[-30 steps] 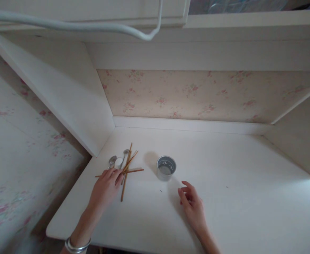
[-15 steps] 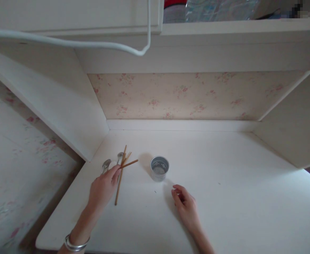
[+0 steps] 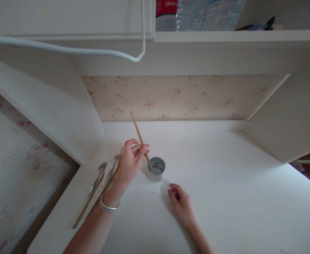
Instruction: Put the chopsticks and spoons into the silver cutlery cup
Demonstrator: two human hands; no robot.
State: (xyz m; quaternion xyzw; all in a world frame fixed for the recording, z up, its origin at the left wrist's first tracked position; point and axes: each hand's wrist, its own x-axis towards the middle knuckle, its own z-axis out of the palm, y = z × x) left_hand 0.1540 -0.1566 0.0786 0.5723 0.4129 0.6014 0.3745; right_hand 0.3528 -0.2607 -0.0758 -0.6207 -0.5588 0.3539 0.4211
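Pinched in my left hand (image 3: 134,157) is a single wooden chopstick (image 3: 137,127), tilted, with its lower end at the mouth of a grey metal cup (image 3: 156,175) pierced with small holes. Whether the tip touches the cup's inside I cannot tell. My right hand (image 3: 180,203) rests on the table just in front of the cup, fingers loosely curled and apart, with nothing seen in it. Left of my left forearm lie more chopsticks (image 3: 87,204), a metal spoon (image 3: 102,167) and a white spoon (image 3: 106,173), partly hidden by that arm.
The white tabletop (image 3: 224,204) is bounded by a back ledge (image 3: 171,126) and side panels. Overhead hangs a shelf (image 3: 224,36) holding plastic-wrapped goods, with a white cable (image 3: 91,51) in front of a cabinet door (image 3: 65,17).
My left hand has moved right, from the utensils to above the cup, and the chopstick in it now points down into the cup's mouth. The right hand stays by the cup.
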